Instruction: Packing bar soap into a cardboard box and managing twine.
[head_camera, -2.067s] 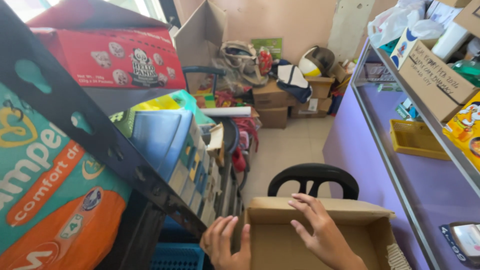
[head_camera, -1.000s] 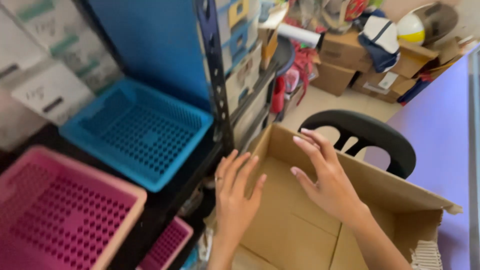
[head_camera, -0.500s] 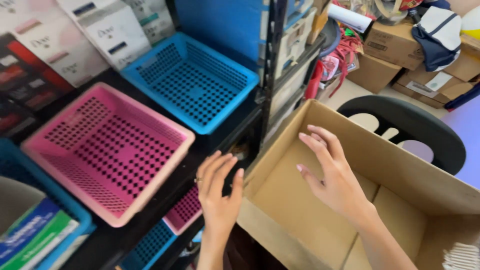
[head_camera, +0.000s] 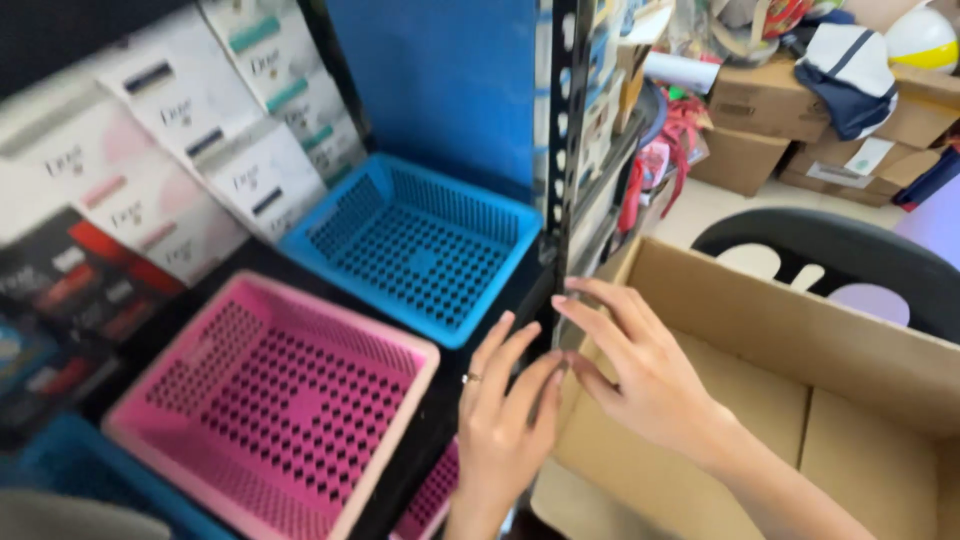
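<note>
Your left hand (head_camera: 505, 415) and right hand (head_camera: 635, 375) meet at the near-left edge of the open cardboard box (head_camera: 800, 390), fingers spread and gripping nothing, likely steadying it against the shelf post (head_camera: 563, 150). The pink basket (head_camera: 275, 400) sits at nine o'clock of your hands, the blue basket (head_camera: 420, 245) at eleven.

Your left hand (head_camera: 505, 420) and right hand (head_camera: 640, 375) hide the cardboard box's (head_camera: 800, 350) near-left wall, the box and pink basket (head_camera: 270, 400) run off the bottom edge, and the black chair (head_camera: 840, 255) sits half hidden behind the box.
</note>
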